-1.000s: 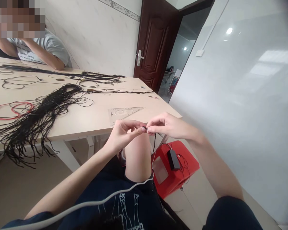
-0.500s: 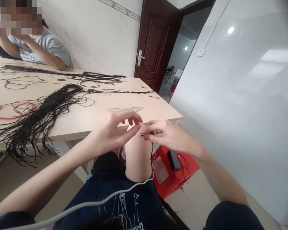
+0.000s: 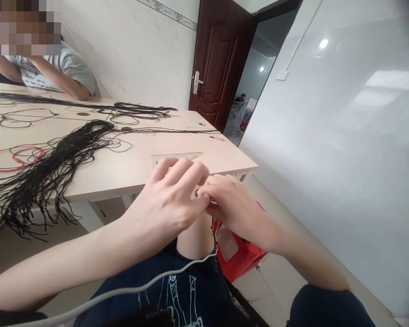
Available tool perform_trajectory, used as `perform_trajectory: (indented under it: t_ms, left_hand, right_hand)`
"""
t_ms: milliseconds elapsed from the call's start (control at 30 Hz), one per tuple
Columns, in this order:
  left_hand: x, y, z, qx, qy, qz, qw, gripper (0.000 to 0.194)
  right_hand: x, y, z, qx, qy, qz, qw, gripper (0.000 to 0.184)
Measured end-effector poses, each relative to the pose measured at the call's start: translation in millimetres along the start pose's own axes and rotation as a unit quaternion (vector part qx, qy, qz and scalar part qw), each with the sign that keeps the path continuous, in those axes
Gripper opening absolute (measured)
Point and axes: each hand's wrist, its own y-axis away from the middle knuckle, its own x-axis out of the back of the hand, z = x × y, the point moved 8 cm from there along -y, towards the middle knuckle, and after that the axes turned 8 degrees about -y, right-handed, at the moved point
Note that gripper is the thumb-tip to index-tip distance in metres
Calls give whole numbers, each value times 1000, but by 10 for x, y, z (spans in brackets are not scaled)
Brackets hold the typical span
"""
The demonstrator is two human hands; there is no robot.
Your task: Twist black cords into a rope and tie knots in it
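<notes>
My left hand (image 3: 172, 200) and my right hand (image 3: 230, 206) meet above my bare knee, just off the table's near edge. Their fingertips pinch a thin black cord (image 3: 197, 193), of which only a small loop shows between them. The rest of the cord hangs down behind my right hand, mostly hidden. Both hands have their fingers curled in on the cord.
A beige table (image 3: 129, 170) carries a big bundle of black cords (image 3: 54, 168), red cord (image 3: 17, 156), a clear triangle ruler (image 3: 177, 156) and a pen (image 3: 216, 138). Another person (image 3: 51, 72) sits at the far end. A red stool (image 3: 240, 256) stands by my knee.
My hands have drawn together and come closer to me. The left hand, which had let go half a second ago, has closed on the cord again and now covers most of it.
</notes>
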Motion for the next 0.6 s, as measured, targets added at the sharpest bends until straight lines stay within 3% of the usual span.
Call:
perform_trajectory:
  t_ms: [133,267,400,500,600]
  left_hand:
    - [132,-16,18,-62,52,25,996,18]
    - [295,60,-138,-42,93,116,988,11]
    - [244,207,-209,-1,73,139,988,21]
    - [110,288,-128,2,29,115,993,21]
    - [52,316,11,-19,-31,129,991,18]
  right_hand:
    - [2,30,-40,15,-39,1,999,20]
    - [51,32,79,-27,-235,26,971,17]
    - [-103,-30,344,-96,-440,28,893,15]
    - [-293,-82,529,-155,-557,39,815,15]
    - [-464,-99,626,-214,-637,62,738,16]
